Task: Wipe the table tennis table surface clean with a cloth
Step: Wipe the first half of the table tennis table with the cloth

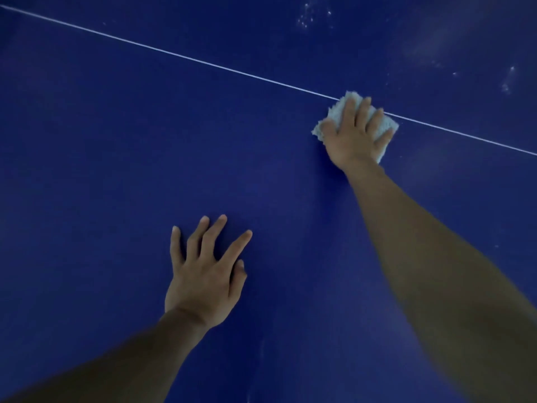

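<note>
The dark blue table tennis table (116,155) fills the whole view. A thin white line (180,55) crosses it from upper left to mid right. My right hand (356,135) lies flat on a folded pale cloth (383,125), pressing it onto the surface right on the white line. The cloth's edges stick out around my fingers. My left hand (203,277) rests flat on the bare surface lower down, fingers spread, holding nothing.
White specks and dusty smears (308,16) mark the surface beyond the line at the upper right, with more specks (508,80) near the right edge. A faint pale streak (261,353) shows near the bottom.
</note>
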